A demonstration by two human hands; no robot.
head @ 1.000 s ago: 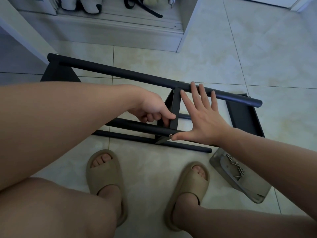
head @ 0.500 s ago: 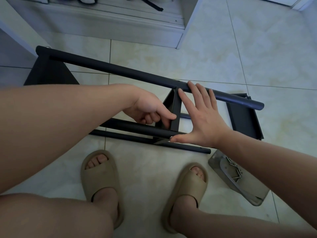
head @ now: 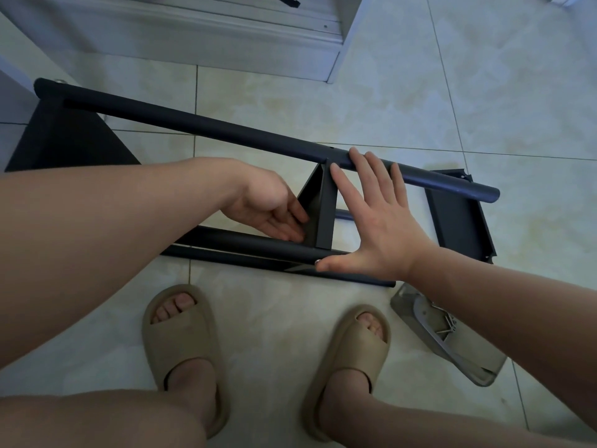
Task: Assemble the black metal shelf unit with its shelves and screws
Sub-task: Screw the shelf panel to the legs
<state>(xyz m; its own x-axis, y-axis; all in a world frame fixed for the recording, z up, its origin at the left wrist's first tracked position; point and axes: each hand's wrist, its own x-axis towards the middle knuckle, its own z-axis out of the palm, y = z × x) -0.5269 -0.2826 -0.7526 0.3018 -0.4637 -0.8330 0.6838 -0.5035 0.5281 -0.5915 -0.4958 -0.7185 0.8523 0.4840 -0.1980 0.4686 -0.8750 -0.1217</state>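
Note:
The black metal shelf frame lies on its side on the tiled floor. Its upper tube (head: 226, 132) runs from far left to right, and two lower tubes (head: 245, 244) lie nearer my feet. A black shelf panel (head: 324, 208) stands edge-on between the tubes. My left hand (head: 274, 211) lies with straight fingers against the panel's left face. My right hand (head: 378, 218) is spread flat on the panel's right side, fingertips on the upper tube and thumb on the lower tube beside a small silver screw (head: 317, 261). Another black shelf (head: 458, 218) lies at the right end.
A clear plastic bag (head: 449, 337) with metal screws and a tool lies on the floor at the right. My feet in beige slippers (head: 181, 337) stand just in front of the frame. A white cabinet base (head: 193, 37) runs along the back. A black shelf (head: 64, 140) sits at the far left.
My left hand has uncurled and now lies flat against the shelf panel. My right hand stays spread across the tubes. The view has shifted slightly downward.

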